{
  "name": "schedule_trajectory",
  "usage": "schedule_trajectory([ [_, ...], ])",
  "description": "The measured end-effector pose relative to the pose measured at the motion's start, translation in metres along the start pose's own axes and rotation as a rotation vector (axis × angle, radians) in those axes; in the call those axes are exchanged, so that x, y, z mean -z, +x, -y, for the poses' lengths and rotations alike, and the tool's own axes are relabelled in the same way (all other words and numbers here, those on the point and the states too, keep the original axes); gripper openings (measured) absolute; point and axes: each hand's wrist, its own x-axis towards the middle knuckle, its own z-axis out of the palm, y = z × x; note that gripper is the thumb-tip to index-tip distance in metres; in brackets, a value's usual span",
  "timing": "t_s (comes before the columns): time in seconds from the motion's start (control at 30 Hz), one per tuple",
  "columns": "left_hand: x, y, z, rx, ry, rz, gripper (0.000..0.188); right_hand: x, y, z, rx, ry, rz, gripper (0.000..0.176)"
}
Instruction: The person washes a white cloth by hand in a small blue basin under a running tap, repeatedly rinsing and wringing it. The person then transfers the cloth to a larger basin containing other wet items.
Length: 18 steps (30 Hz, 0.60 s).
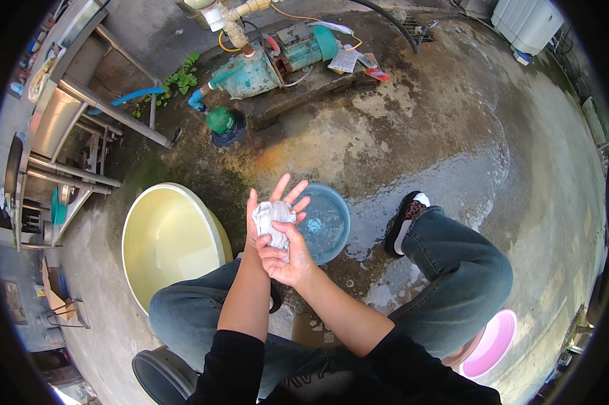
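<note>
A wadded white cloth [273, 215], bunched in folds, lies against the palm of my left hand [295, 192], whose fingers are spread. My right hand [295, 260] grips the lower part of the cloth and presses it there, thumb on top. Just beyond and to the right of both hands stands a round blue basin [348, 223] with water in it; my left fingertips overlap its edge in the view. Left of my hands sits a large pale-yellow tub [157, 243], with no cloth visible inside.
Wet, sudsy concrete [436, 177] spreads to the right. Ahead stands a green water pump [251, 76] with pipes, a scrubbing brush [376, 74] near it. A metal-framed table [117, 114] is at left. A black bucket [155, 374] and a pink basin [491, 349] flank my legs.
</note>
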Motion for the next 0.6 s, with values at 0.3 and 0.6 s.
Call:
schedule_trajectory([
  [0.3,-0.05,0.024,-0.045,0.398,0.658,-0.26,0.053,-0.016,-0.008,0.019,0.057,-1.04,-0.366,0.024],
  [0.6,0.001,0.044,0.022,0.185,1.831,-0.615,0.053,0.076,0.013,0.046,0.658,-1.817,-0.79,0.034],
])
